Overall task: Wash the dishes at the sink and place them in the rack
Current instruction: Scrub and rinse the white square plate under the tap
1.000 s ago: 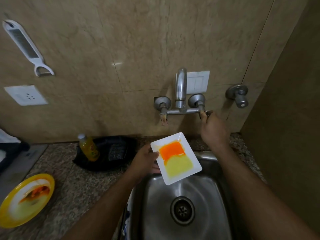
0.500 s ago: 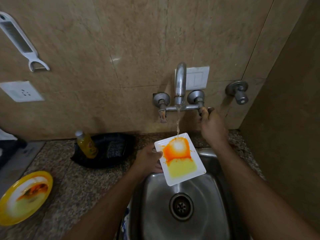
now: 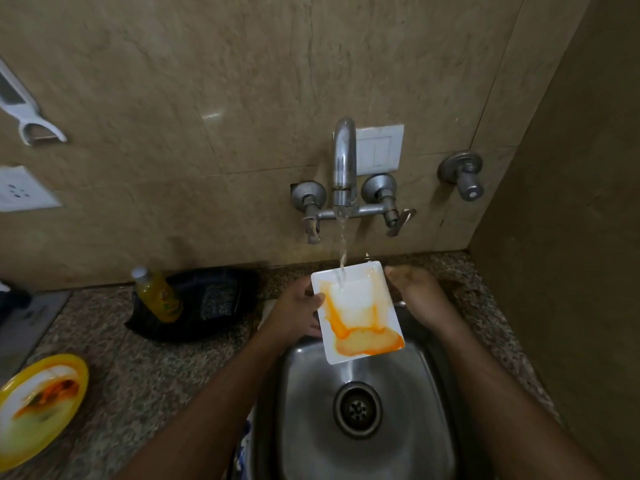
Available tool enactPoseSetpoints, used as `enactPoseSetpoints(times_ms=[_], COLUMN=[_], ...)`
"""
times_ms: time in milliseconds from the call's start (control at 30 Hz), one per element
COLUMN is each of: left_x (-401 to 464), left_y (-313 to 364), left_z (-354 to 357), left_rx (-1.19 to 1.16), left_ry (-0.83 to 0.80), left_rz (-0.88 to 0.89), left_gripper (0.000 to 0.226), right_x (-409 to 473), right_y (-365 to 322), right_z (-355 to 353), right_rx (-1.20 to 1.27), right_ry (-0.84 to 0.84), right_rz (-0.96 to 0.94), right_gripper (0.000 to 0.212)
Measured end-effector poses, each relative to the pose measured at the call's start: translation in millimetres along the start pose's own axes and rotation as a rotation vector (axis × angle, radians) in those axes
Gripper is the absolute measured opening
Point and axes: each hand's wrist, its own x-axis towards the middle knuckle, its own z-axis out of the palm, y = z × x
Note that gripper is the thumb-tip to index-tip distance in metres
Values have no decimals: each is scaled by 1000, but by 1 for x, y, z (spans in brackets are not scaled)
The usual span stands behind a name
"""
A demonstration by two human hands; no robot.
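A white rectangular plate (image 3: 356, 313) smeared with orange and yellow sauce tilts over the steel sink (image 3: 408, 382). My left hand (image 3: 294, 313) grips its left edge, thumb on the rim. Water runs from the tap (image 3: 344, 161) onto the plate's upper part and washes the sauce toward the lower edge. My right hand (image 3: 417, 296) is beside the plate's right edge with loosely bent fingers; whether it touches the plate I cannot tell. No rack is in view.
A dirty yellow round plate (image 3: 38, 407) lies on the granite counter (image 3: 145, 368) at the left. A yellow soap bottle (image 3: 157, 294) stands against a black bag (image 3: 207, 303). The tap's right lever (image 3: 401, 220) is turned. A wall corner closes the right side.
My right hand left the tap lever and came down beside the plate. The water flow grew, and the sauce has spread and run to the plate's lower edge.
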Motion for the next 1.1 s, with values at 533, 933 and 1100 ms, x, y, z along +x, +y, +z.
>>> enactPoseSetpoints(times_ms=[533, 933, 1100], left_x=[22, 29, 26], left_y=[-3, 2, -6], left_z=[28, 15, 22], left_rx=[347, 476, 459], left_ry=[60, 88, 150], left_rz=[185, 254, 267], left_gripper=[19, 28, 31], right_x=[-40, -52, -42], right_y=[24, 27, 31], right_z=[48, 56, 49], right_rx=[-794, -822, -840], right_ry=[-79, -238, -202], right_rz=[-517, -668, -585], right_gripper=[63, 64, 68])
